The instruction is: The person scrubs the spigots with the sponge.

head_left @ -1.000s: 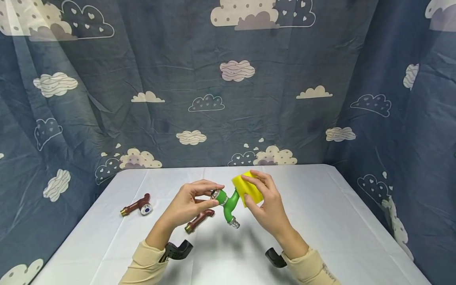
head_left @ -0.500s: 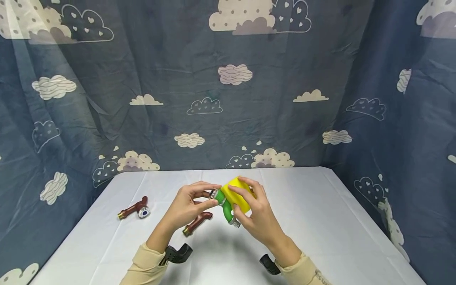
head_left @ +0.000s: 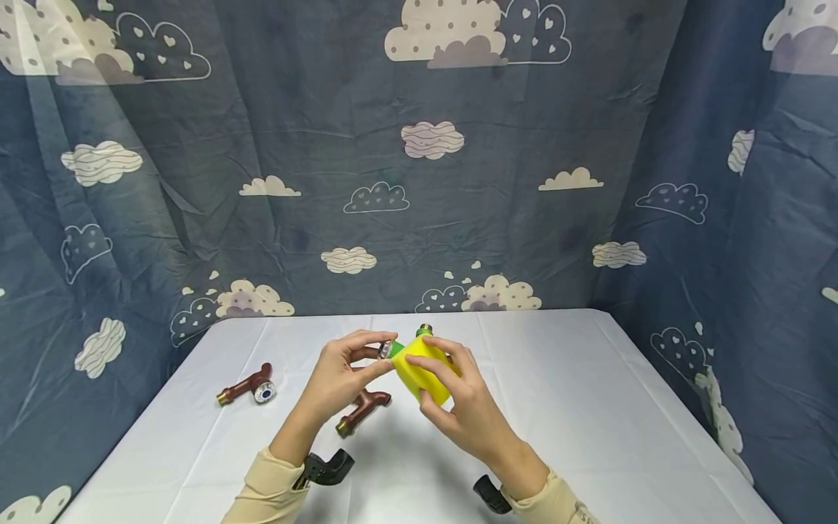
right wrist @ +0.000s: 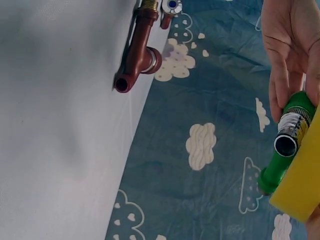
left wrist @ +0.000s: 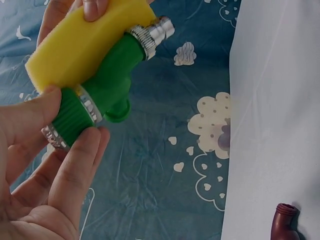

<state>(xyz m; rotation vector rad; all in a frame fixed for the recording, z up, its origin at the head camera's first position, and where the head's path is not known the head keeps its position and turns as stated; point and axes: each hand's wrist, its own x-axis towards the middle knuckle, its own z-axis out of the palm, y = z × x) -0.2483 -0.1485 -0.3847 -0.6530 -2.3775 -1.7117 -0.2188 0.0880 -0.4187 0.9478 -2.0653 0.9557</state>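
A green faucet [left wrist: 117, 75] with a silver spout tip is held up over the table. My left hand [head_left: 340, 371] pinches its ribbed knob end between thumb and fingers. With thumb and fingertips my right hand [head_left: 468, 400] grips a yellow sponge [head_left: 415, 371], which lies against the faucet body. In the head view the sponge hides most of the faucet, leaving the knob end and the threaded inlet [head_left: 425, 330] showing. From the right wrist, the open spout mouth [right wrist: 286, 145] faces the camera beside the sponge [right wrist: 300, 185].
Two dark red faucets lie on the white-covered table [head_left: 556, 407]: one [head_left: 245, 386] at the left, the other [head_left: 363, 413] below my left hand. Black camera mounts [head_left: 329, 467] sit on both wrists. A blue cloud-patterned curtain [head_left: 294, 131] stands behind and at the sides.
My right hand has moved left and slightly down, bringing the sponge across the faucet body. The faucet has turned, so its inlet now pokes out above the sponge. The left hand keeps its pinch.
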